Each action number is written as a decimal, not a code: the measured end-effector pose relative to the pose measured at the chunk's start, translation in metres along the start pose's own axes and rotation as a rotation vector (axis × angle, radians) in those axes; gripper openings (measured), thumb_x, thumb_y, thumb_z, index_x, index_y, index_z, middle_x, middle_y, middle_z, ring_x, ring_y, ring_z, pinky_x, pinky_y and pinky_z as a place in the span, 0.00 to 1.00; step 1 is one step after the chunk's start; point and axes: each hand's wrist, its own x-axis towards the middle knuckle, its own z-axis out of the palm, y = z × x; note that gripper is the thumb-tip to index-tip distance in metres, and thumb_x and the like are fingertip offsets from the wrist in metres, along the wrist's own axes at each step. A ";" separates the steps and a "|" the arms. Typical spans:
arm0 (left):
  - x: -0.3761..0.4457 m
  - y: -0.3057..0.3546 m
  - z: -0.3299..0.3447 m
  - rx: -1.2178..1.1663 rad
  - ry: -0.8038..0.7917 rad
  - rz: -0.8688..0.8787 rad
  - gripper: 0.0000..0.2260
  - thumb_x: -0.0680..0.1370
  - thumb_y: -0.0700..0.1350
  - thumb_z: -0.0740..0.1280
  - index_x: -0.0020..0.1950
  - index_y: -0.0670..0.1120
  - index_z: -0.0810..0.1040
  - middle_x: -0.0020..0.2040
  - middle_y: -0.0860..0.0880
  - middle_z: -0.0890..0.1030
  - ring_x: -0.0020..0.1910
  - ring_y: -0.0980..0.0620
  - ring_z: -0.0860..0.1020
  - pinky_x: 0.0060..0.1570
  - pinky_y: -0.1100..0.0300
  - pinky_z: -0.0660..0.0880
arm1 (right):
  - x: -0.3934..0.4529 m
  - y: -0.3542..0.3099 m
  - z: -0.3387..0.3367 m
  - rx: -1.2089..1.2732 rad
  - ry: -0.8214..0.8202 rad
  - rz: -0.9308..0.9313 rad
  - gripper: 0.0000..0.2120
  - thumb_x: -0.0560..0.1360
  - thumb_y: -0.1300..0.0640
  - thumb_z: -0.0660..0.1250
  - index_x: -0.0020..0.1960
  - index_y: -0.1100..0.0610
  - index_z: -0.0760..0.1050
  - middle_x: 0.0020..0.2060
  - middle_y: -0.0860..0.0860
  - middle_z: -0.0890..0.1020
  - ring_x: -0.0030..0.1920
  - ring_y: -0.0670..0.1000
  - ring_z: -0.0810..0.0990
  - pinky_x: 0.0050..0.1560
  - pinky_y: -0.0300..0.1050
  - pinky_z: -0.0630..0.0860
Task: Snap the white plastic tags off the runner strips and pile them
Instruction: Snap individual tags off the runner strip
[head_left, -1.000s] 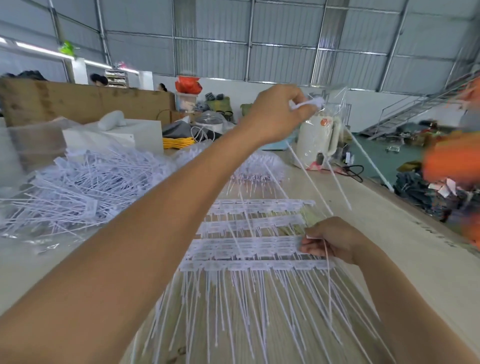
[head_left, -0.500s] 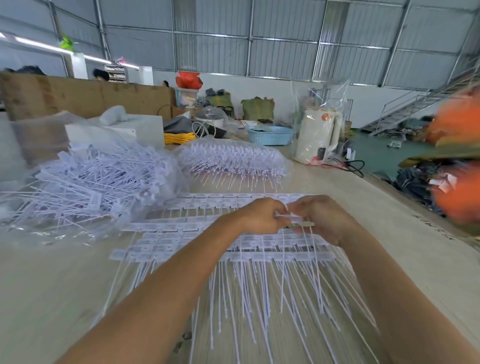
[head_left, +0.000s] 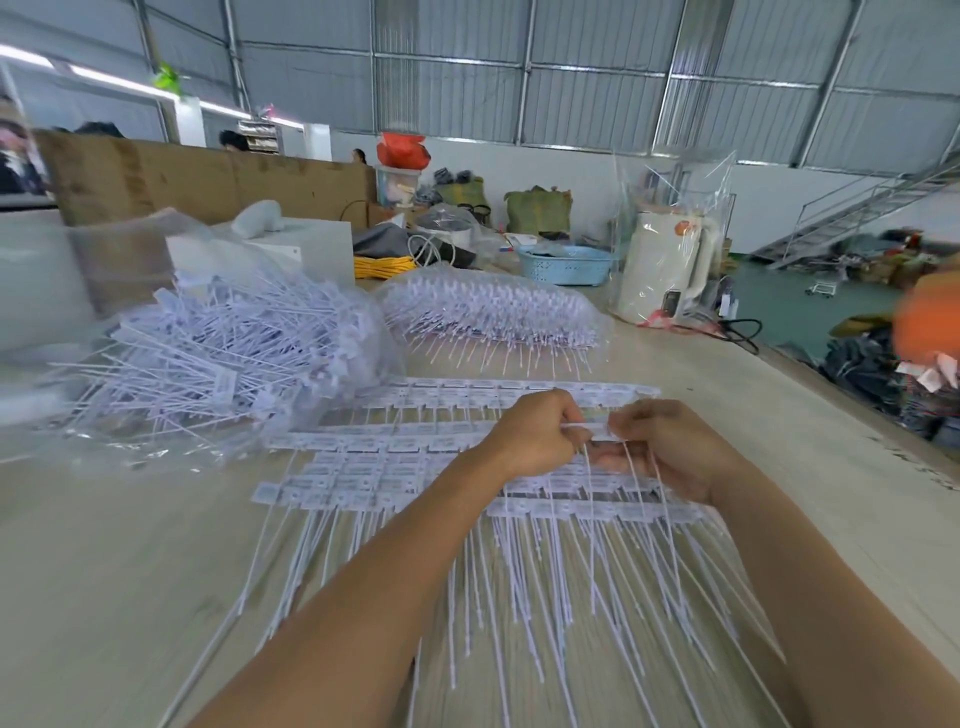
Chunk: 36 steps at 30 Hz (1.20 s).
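Several runner strips of white plastic tags (head_left: 395, 483) lie in overlapping rows on the pale table, their long thin tails fanning toward me. My left hand (head_left: 535, 439) and my right hand (head_left: 660, 447) meet over the upper rows and pinch a short piece of white strip (head_left: 592, 430) between them, thin tails hanging from it. A big loose pile of separated tags (head_left: 223, 353) lies at the left on clear plastic. A bagged bundle of strips (head_left: 493, 312) sits behind the rows.
A white kettle in clear wrap (head_left: 670, 265) and a black cable (head_left: 737, 332) stand at the back right beside a blue basket (head_left: 566, 265). A white box (head_left: 306, 249) and a cardboard wall (head_left: 197, 182) lie behind the pile. The table edge runs diagonally at right.
A second ago my left hand was raised high holding a tag; it came down to join my right hand on the strips. Since half a second ago both hands have stayed pinching the strip piece.
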 end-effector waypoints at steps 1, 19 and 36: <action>0.000 0.000 0.000 0.004 0.004 0.004 0.05 0.78 0.46 0.66 0.51 0.46 0.75 0.49 0.49 0.76 0.50 0.49 0.75 0.46 0.59 0.70 | 0.000 0.001 -0.001 -0.020 -0.012 -0.018 0.05 0.77 0.72 0.60 0.43 0.65 0.72 0.36 0.59 0.78 0.29 0.52 0.83 0.31 0.41 0.80; 0.001 0.013 -0.009 -0.234 0.026 -0.171 0.11 0.77 0.41 0.66 0.42 0.33 0.80 0.34 0.44 0.76 0.34 0.49 0.72 0.42 0.57 0.69 | -0.002 0.003 0.015 -0.777 0.134 -0.529 0.10 0.74 0.71 0.64 0.37 0.60 0.74 0.25 0.48 0.76 0.25 0.48 0.77 0.28 0.40 0.75; 0.004 0.018 -0.028 -0.090 -0.062 -0.004 0.14 0.80 0.42 0.59 0.36 0.52 0.72 0.35 0.50 0.75 0.30 0.54 0.70 0.37 0.59 0.66 | -0.008 -0.052 0.008 -0.326 -0.017 -0.099 0.04 0.76 0.64 0.65 0.43 0.62 0.76 0.37 0.54 0.78 0.34 0.48 0.77 0.29 0.37 0.74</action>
